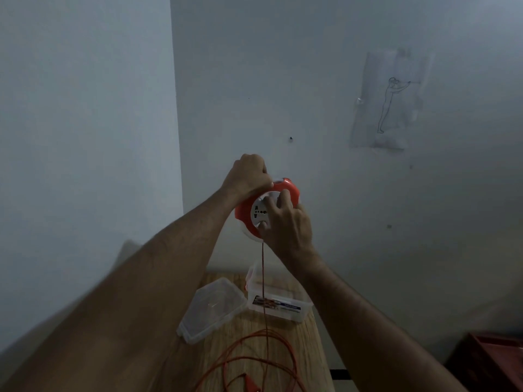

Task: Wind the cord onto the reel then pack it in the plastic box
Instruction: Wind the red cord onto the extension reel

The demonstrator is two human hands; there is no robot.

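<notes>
Hands (287, 222) curled round raised reel (264, 210)

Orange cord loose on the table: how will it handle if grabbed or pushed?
Probably floppy: the orange cord lies in slack overlapping loops on the wooden table and hangs in a thin line from the reel. Likely light, since it looks thin. Pushed, the loops would probably slide and tangle rather than move as one.

Both hands hold the orange reel (267, 206) up before the wall: the left hand (249, 175) grips its rim, the right hand (288, 224) grips its white face. The cord (263, 281) hangs to loose coils on the wooden table (308, 343), beside the plastic box (278, 306) and its lid (210, 308).
</notes>
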